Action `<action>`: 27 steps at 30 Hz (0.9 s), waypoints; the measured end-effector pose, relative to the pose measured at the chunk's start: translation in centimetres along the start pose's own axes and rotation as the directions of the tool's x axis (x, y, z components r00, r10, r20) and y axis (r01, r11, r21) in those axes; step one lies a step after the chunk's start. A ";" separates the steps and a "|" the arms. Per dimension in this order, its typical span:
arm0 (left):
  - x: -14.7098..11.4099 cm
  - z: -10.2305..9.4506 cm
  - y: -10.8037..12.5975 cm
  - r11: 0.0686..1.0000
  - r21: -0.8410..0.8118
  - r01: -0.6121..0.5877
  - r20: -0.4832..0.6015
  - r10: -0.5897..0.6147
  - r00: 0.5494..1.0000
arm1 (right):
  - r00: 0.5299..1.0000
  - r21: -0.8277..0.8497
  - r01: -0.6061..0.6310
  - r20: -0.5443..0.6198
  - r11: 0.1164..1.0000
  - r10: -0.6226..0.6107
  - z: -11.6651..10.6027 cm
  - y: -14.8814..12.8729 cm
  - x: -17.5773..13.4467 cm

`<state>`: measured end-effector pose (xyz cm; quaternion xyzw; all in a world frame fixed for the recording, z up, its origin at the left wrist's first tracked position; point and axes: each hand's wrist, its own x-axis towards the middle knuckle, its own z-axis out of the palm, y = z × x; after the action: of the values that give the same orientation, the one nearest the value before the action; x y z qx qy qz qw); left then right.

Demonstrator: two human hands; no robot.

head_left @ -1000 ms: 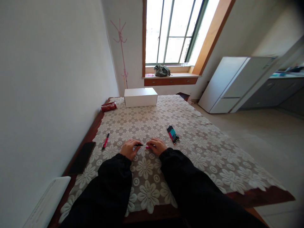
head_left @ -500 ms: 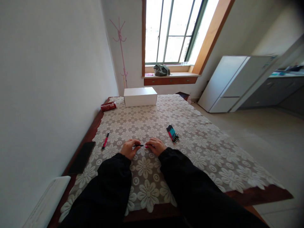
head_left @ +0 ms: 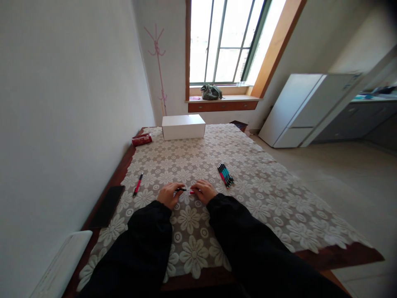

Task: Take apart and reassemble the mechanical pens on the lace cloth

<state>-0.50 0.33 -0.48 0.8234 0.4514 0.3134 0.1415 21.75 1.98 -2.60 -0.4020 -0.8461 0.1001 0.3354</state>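
My left hand [head_left: 169, 194] pinches a black pen part [head_left: 181, 189] between thumb and fingers. Just across from it, my right hand [head_left: 203, 191] is closed on a red pen barrel [head_left: 192, 192]. A thin pale length shows between the two parts; whether they are joined there I cannot tell. Right of my hands lies a row of several pens [head_left: 225, 174], red-and-black and teal-and-black, side by side. A single red-and-black pen [head_left: 138, 184] rests to the left of my left hand.
A floral lace cloth [head_left: 194, 253] covers the table. At its far end stand a white box [head_left: 183, 127] and a red packet [head_left: 142, 139]. A dark flat object [head_left: 107, 206] lies along the left edge, near a white appliance-like object [head_left: 63, 263].
Both hands stay in nearly the same place, still holding the pen parts. Only a slight shift of the fingers shows.
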 end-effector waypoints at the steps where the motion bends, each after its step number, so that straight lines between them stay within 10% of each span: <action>1: 0.0 0.0 0.0 1.000 0.013 -0.012 0.012 0.012 1.000 | 1.000 -0.010 -0.003 -0.002 1.000 0.003 0.0 0.0 0.0; 27: 0.0 0.2 -0.5 0.996 0.047 -0.072 0.097 0.067 0.993 | 0.998 0.021 0.067 0.009 0.998 -0.067 0.0 0.0 0.0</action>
<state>-0.65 0.56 -0.90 0.8560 0.4227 0.2670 0.1311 21.76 1.96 -2.61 -0.3693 -0.8598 0.0996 0.3384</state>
